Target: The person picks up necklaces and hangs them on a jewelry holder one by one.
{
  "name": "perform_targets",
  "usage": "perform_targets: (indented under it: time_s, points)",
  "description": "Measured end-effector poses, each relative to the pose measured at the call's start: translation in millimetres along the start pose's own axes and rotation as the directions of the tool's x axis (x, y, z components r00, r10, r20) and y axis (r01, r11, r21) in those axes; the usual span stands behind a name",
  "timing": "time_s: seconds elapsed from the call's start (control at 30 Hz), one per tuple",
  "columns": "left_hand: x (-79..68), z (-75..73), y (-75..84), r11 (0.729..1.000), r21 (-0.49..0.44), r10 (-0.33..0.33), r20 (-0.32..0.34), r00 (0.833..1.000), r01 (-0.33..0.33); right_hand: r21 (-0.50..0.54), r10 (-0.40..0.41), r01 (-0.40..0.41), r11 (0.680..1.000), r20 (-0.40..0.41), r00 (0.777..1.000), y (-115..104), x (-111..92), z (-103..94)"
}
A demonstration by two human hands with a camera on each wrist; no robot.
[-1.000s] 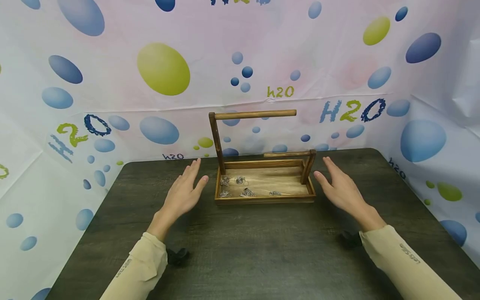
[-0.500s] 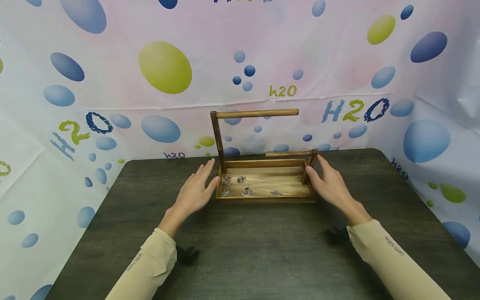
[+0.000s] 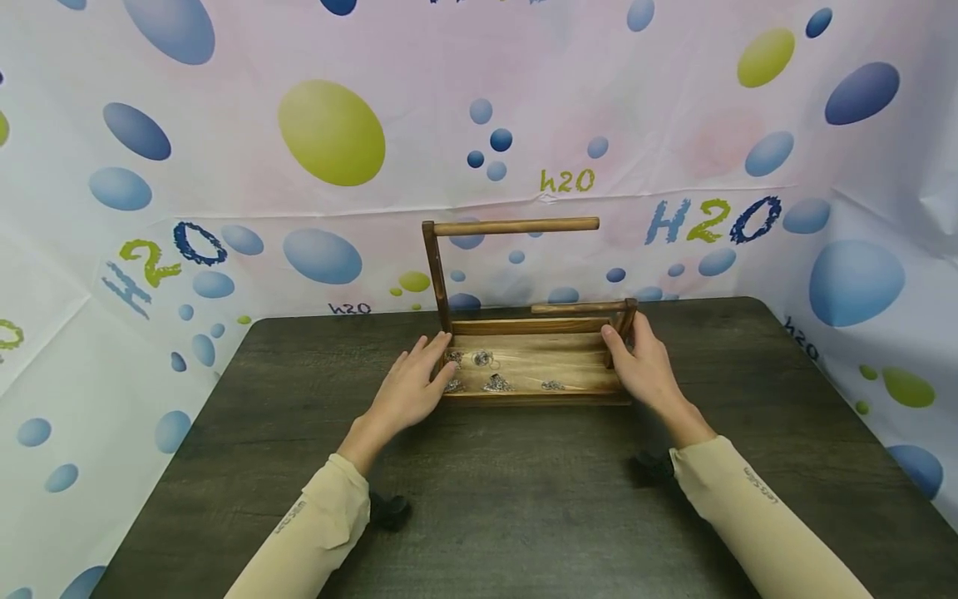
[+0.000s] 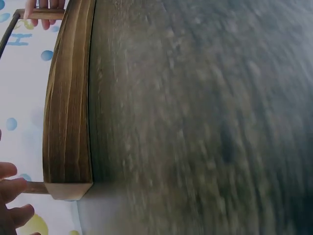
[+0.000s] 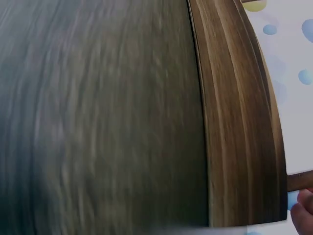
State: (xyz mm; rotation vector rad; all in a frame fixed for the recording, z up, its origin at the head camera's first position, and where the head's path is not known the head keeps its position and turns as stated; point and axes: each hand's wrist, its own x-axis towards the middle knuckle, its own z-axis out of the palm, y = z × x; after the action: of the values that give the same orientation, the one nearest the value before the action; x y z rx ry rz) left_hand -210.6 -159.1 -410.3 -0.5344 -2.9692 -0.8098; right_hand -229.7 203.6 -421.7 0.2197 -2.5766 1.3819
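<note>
A wooden jewelry stand (image 3: 550, 399) sits at the back of the table: a shallow tray with a tall post and bar at the left, a shorter pair at the right. Small piles of silvery chain-like pieces (image 3: 496, 383) lie in the tray. My left hand (image 3: 407, 387) is at the tray's left end, fingers mostly extended, thumb over the rim; whether it presses the wood is unclear. My right hand (image 3: 647, 366) holds the short right post (image 3: 623, 329), thumb on the inner side and fingers on the outer. In the left wrist view, right-hand fingers (image 4: 45, 22) cross that post.
The dark wood-grain table (image 3: 516, 499) extends in front of the stand. Close behind it hangs a white backdrop (image 3: 449, 83) with coloured dots and lettering. Dark straps (image 3: 389, 512) show beneath the sleeves.
Both hands have moved inward from either side of the stand. The left has come to the tray's left end, and the right has taken hold of the short post. The stand stays put.
</note>
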Motion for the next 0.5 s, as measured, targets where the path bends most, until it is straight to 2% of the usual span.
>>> perform_targets:
  time_s: [0.13, 0.23, 0.4, 0.5]
  points:
    - [3.5, 6.6, 1.6, 1.0, -0.01, -0.009, 0.021, 1.0, 0.009, 0.065, 0.0, 0.006, 0.998, -0.094, 0.996, -2.2, 1.5, 8.4]
    - [6.4, 11.5, 2.1, 1.0, -0.011, -0.005, 0.027, 1.0, 0.006, 0.105, 0.043, -0.028, 0.994, -0.145, 0.988, -5.2, 3.4, 14.0]
    - [10.2, 17.1, 3.0, 1.0, -0.027, -0.012, 0.026, 1.0, 0.012, 0.182, 0.146, -0.115, 0.977, -0.167, 0.975, -7.5, 5.3, 21.2]
    - [11.7, 19.5, 3.8, 0.999, -0.038, -0.021, 0.03, 0.999, 0.022, 0.208, 0.175, -0.138, 0.968, -0.171, 0.97, -6.5, 4.6, 24.4]
